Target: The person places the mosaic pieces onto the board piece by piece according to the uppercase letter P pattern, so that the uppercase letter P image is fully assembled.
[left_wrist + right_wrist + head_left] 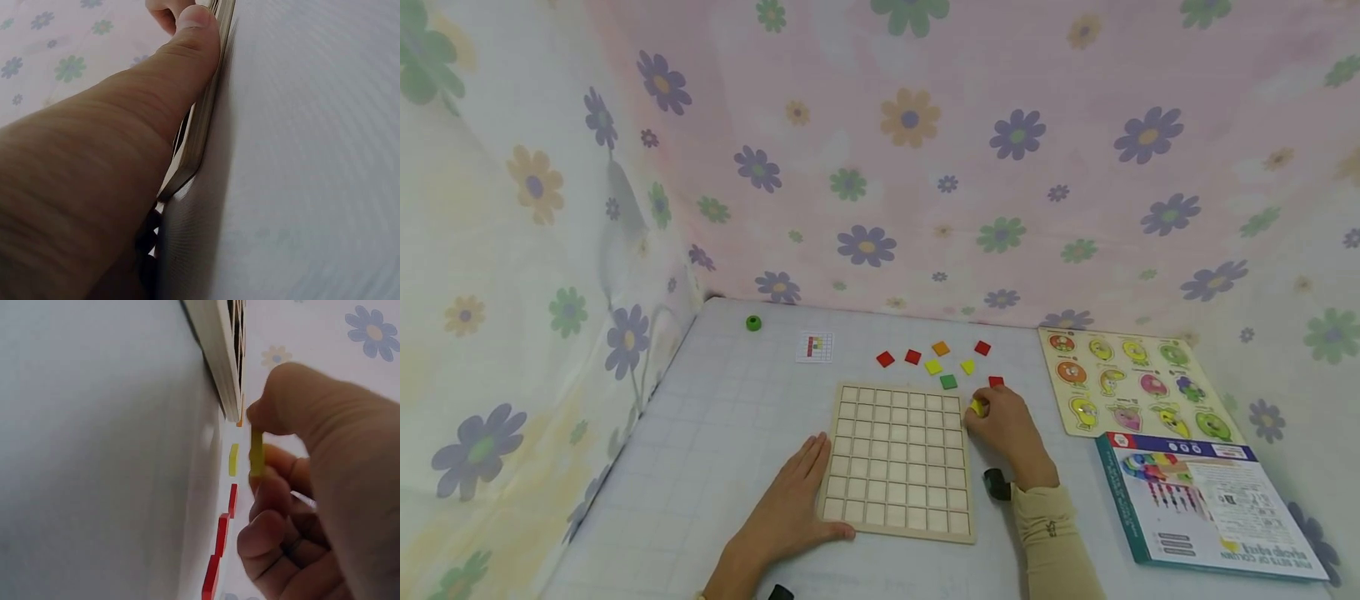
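A square wooden grid board (pixel 898 463) with rows of shallow square cells lies on the table. My left hand (pixel 793 500) rests along its left edge, fingers straight, with the thumb at the near left corner; in the left wrist view the thumb (pixel 194 37) lies against the board's side. At the board's far right corner my right hand (pixel 1006 423) pinches a yellow square tile (pixel 257 452) between thumb and fingers. Beyond the board lie loose tiles: red (pixel 885 359), orange (pixel 941 348), yellow (pixel 933 367) and green (pixel 949 382).
A small pattern card (pixel 816 347) and a green bead (pixel 753 322) lie at the back left. On the right are a fruit puzzle board (pixel 1123 383) and a boxed game (pixel 1213 508). Flowered cloth (pixel 910 167) hangs around the table.
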{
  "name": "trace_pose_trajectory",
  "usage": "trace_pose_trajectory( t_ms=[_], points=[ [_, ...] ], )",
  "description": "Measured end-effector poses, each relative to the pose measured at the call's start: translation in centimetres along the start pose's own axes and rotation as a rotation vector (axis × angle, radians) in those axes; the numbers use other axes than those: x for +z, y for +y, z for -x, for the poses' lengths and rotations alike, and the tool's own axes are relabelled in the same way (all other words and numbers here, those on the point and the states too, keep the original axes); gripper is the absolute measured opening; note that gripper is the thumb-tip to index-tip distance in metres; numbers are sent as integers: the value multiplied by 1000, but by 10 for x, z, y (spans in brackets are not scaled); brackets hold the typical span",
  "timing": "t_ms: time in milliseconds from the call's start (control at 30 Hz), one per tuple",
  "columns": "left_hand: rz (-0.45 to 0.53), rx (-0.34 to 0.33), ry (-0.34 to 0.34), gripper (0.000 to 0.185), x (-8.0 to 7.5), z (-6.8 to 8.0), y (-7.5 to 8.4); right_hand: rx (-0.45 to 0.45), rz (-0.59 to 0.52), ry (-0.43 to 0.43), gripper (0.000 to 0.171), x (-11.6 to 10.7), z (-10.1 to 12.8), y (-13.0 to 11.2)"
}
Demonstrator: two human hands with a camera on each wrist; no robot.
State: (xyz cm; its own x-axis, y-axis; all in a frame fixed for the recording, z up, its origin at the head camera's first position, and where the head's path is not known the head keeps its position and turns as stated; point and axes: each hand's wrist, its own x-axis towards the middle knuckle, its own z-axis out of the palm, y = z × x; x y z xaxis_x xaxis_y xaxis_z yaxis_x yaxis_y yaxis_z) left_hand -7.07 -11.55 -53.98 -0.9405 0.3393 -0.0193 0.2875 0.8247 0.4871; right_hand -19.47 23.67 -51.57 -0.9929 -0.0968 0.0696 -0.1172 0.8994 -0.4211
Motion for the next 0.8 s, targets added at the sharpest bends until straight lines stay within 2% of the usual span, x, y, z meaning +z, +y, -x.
trace_pose_trajectory(
  t_ms=[300,500,800],
  points=[
    [9,-18,-30,137,-2,-1,1,-60,-45,5,29,-5,1,-12],
    [6,-3,-24,137,-2,-3,0,-106,-109,-3,29,-7,1,-21],
    [-11,-10,-27,139,1,-3,-4,-213,-123,-82,26,-6,-2,-44]
  ],
)
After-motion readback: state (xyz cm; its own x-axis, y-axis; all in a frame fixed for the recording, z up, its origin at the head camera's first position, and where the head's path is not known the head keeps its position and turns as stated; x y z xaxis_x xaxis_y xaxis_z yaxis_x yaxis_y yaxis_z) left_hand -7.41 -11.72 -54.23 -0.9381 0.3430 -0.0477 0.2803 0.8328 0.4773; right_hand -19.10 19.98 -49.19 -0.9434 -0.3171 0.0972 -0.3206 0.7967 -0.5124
